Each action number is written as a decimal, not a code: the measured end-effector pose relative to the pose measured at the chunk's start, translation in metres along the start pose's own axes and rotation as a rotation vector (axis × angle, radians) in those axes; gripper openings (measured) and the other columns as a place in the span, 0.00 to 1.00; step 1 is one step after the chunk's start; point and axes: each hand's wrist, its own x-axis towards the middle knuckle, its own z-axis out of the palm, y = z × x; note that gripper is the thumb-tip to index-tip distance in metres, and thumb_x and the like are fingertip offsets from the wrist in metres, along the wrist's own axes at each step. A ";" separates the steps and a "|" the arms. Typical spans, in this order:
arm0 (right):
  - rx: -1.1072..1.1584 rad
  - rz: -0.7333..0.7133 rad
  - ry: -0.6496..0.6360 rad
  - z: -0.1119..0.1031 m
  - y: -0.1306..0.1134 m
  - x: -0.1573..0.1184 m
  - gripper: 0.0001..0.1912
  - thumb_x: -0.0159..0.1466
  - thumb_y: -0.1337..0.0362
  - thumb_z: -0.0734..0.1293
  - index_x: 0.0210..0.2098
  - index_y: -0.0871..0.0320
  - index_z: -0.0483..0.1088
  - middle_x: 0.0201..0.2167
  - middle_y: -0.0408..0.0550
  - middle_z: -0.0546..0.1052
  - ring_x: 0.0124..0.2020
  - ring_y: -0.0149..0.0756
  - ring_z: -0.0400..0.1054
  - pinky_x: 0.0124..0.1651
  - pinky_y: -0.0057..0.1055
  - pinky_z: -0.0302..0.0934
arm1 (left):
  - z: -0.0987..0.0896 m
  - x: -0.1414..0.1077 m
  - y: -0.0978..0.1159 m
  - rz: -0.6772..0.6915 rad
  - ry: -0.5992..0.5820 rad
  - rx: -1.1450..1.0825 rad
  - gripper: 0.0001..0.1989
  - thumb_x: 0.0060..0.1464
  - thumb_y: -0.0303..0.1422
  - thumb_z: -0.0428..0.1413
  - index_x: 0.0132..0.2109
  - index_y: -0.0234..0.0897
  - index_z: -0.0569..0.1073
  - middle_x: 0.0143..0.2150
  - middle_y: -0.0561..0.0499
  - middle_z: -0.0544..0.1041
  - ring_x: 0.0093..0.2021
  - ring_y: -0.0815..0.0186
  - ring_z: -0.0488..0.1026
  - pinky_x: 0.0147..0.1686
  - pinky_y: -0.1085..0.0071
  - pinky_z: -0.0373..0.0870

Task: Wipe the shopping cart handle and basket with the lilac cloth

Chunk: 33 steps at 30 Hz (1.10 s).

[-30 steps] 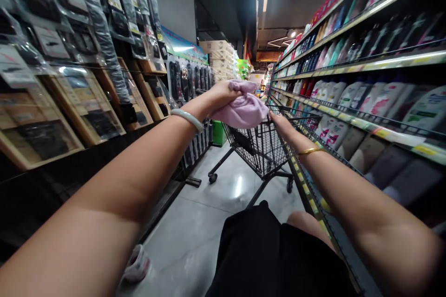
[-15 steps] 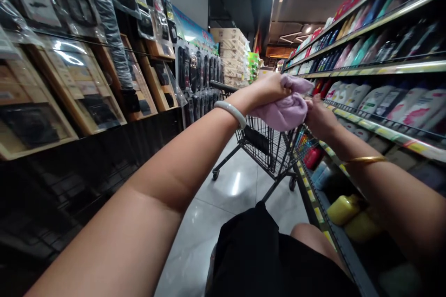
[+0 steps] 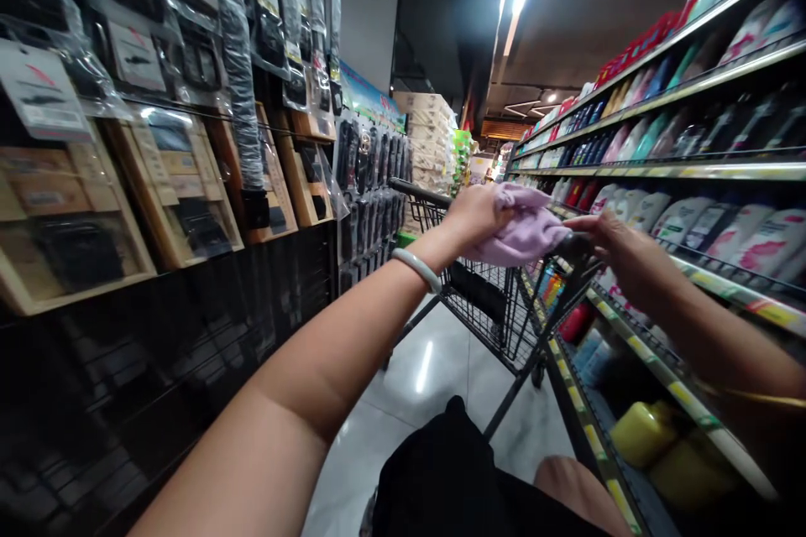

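A lilac cloth point(image 3: 525, 231) is bunched over the handle of a black wire shopping cart point(image 3: 475, 302). My left hand point(image 3: 477, 214), with a pale bangle at the wrist, is closed on the cloth's left side. Near the dark right end of the cart's handle point(image 3: 576, 245) is my right hand point(image 3: 633, 260). Its fingers stretch toward the cloth's right edge, the index fingertip at or very near it; whether they touch is unclear. The cloth hides the middle of the handle.
Packaged belts point(image 3: 236, 59) and boxed goods point(image 3: 195, 193) hang and stand on the left rack. Shelves of bottles point(image 3: 765, 239) line the right side, with yellow jugs point(image 3: 642, 432) at the bottom. Stacked packs point(image 3: 431, 130) stand farther down the aisle.
My right hand has eased its hold on the cloth and moved a little right, fingers straightening. The cloth has come down onto the handle, stretched flatter. The view has tilted up.
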 end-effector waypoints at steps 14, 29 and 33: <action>-1.175 -0.304 0.091 -0.016 -0.035 -0.040 0.46 0.68 0.34 0.35 0.48 0.49 0.75 0.45 0.57 0.83 0.45 0.57 0.77 0.35 0.41 0.59 | 0.005 0.020 0.017 -0.017 -0.043 0.081 0.20 0.61 0.40 0.57 0.56 0.36 0.79 0.57 0.39 0.79 0.55 0.54 0.76 0.54 0.61 0.71; -1.359 -0.081 0.015 -0.019 -0.057 -0.038 0.48 0.71 0.35 0.38 0.55 0.56 0.77 0.50 0.65 0.82 0.51 0.60 0.77 0.43 0.47 0.65 | 0.025 0.005 0.075 0.141 0.010 0.070 0.19 0.63 0.43 0.54 0.53 0.38 0.77 0.55 0.39 0.79 0.55 0.53 0.74 0.53 0.58 0.70; -1.381 -0.123 0.065 -0.028 -0.051 -0.049 0.44 0.71 0.35 0.38 0.53 0.51 0.76 0.48 0.59 0.83 0.48 0.57 0.78 0.39 0.44 0.64 | 0.022 0.015 0.048 0.037 -0.035 0.036 0.16 0.60 0.41 0.57 0.52 0.41 0.77 0.52 0.42 0.81 0.50 0.55 0.76 0.49 0.60 0.71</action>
